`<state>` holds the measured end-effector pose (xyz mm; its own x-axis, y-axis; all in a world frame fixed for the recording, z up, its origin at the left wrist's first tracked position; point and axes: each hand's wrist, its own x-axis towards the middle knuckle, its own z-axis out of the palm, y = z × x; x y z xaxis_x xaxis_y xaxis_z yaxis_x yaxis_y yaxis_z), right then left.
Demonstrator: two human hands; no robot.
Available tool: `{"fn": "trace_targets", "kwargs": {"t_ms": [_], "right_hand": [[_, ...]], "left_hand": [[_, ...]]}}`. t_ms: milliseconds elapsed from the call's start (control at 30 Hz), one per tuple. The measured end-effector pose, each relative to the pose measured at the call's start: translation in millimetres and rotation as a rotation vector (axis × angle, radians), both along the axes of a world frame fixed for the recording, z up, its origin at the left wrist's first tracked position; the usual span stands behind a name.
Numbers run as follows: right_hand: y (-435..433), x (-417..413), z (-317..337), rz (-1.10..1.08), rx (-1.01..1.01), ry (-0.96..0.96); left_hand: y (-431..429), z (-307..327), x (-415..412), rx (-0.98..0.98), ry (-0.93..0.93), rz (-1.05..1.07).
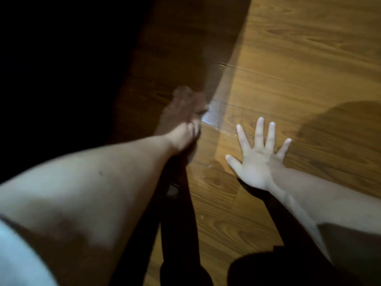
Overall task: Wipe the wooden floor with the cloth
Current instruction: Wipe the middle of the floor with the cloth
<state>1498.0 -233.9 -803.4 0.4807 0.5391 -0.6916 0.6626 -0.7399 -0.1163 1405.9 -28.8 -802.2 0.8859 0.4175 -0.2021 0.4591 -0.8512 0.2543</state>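
Brown cloth [184, 102] lies bunched on the wooden floor [299, 69], straight ahead of the left hand [183, 139], whose fingers [194, 129] curl over its near edge, gripping it, though blur softens the detail. Right hand [257, 162] presses flat alongside, splayed, holding nothing, farther from the cloth.

Left hand [183, 139], cloth [185, 102] motion-smeared; I can't read grip. Upper left of frame black. Left forearm [82, 182] cut at left edge, right forearm [329, 195] at right.
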Motion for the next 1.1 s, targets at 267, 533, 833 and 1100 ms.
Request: {"fn": "trace_targets", "kwargs": {"t_ms": [267, 533, 833, 1100], "right_hand": [[-30.0, 16.4, 5.0, -0.032, 0.166, -0.033], [-96.4, 24.3, 11.4, -0.424, 0.143, -0.203], [-139.4, 36.8, 31.2, -0.653, 0.278, -0.280], [-100.5, -88.9, 20.8, -0.426, 0.427, -0.069]], "left_hand": [[16.3, 5.8, -9.5, -0.118, 0.131, 0.098], [-85.0, 5.8, 22.1, -0.176, 0.073, 0.007], [-211.6, 4.9, -44.5, -0.171, 0.263, -0.736], [-101.6, 39.7, -73.0, 0.020, 0.188, -0.186]]}}
